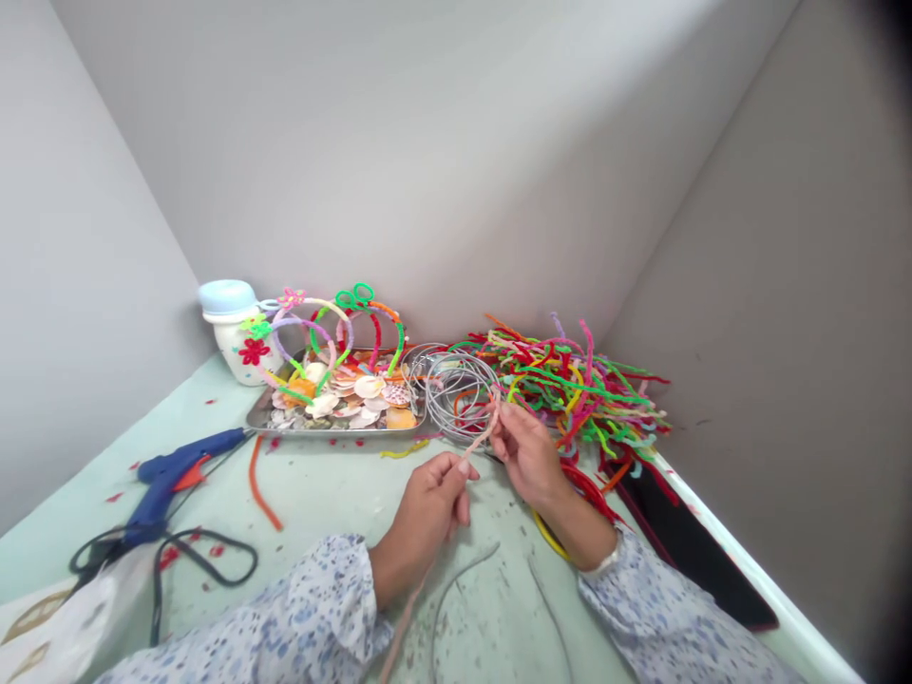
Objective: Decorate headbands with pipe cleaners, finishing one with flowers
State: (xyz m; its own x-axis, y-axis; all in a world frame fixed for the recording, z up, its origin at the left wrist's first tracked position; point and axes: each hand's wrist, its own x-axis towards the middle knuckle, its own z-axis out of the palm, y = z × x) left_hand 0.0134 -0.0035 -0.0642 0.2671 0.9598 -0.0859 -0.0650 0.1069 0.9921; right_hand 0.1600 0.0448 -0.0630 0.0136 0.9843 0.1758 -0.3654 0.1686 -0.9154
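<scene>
A pale pink pipe cleaner [482,438] runs between my two hands, its tail trailing below the left wrist toward the table's front edge. My left hand [436,494] pinches it with thumb and fingers. Higher up and to the right, my right hand [528,456] grips its upper end, fingers pressed together. Right behind the fingers lies a loose coil of silver wire [446,418]; whether the pipe cleaner touches it I cannot tell. A grey wire end [456,577] lies on the table below my hands.
A metal tray [342,433] holds seashells and pipe-cleaner headbands [347,328]. Beside it stands a white jar [235,342] with a blue lid. A blue glue gun [161,480] with a black cord lies left. Colourful pipe cleaners [577,380] are heaped right, near a black flat object [702,551].
</scene>
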